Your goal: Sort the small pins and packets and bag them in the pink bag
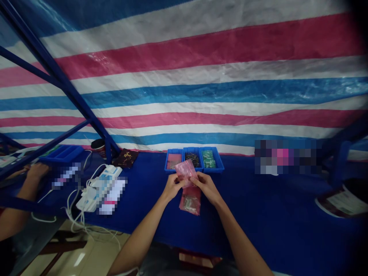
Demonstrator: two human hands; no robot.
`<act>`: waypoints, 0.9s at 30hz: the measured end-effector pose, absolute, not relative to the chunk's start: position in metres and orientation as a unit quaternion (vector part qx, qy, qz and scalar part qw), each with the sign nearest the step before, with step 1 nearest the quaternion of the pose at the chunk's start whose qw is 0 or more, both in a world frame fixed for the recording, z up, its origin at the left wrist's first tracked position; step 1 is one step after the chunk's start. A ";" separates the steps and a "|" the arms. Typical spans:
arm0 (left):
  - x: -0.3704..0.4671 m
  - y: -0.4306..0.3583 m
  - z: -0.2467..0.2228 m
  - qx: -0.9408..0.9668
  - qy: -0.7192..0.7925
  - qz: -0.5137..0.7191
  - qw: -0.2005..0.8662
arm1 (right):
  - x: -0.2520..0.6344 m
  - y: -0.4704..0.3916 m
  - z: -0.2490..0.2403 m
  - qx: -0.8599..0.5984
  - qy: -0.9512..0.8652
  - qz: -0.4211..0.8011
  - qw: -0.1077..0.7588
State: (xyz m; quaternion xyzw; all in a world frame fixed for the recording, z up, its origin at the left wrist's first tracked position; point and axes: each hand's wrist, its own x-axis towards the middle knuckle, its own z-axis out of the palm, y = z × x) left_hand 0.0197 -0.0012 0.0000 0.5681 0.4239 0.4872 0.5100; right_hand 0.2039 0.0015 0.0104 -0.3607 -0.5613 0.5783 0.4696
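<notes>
Between my two hands I hold a pink see-through plastic bag (184,170) by its lower edge. My left hand (173,187) pinches its left side, and my right hand (206,186) pinches the right. Just below lies a second pink bag (191,202) on the blue tabletop, with small greyish pieces showing through it. Beyond my hands three blue bins stand side by side. The left bin (166,165) has pink bags in it, the middle bin (192,150) dark screw-like metal pieces, and the right bin (222,165) small green packets.
White power strips (99,188) with tangled cables lie to the left, near a dark packet (125,158) and a cup (98,145). Another person's hand (39,170) rests at far left by a blue tray (64,153). A round container (342,201) stands right. Striped sheeting (201,88) hangs behind.
</notes>
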 end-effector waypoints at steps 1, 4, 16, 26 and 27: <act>0.020 -0.002 0.002 0.566 0.420 0.485 0.518 | 0.204 0.001 0.010 -0.356 -0.561 0.583 0.468; 0.021 -0.004 0.007 0.563 0.416 0.483 0.526 | 0.204 0.001 0.008 -0.344 -0.562 0.591 0.464; 0.022 -0.004 0.004 0.589 0.431 0.475 0.491 | 0.202 -0.001 0.009 -0.345 -0.573 0.587 0.456; 0.020 -0.003 0.006 0.591 0.446 0.501 0.448 | 0.201 0.000 0.010 -0.347 -0.590 0.588 0.431; 0.020 -0.003 0.006 0.587 0.442 0.503 0.454 | 0.201 0.000 0.010 -0.351 -0.592 0.582 0.433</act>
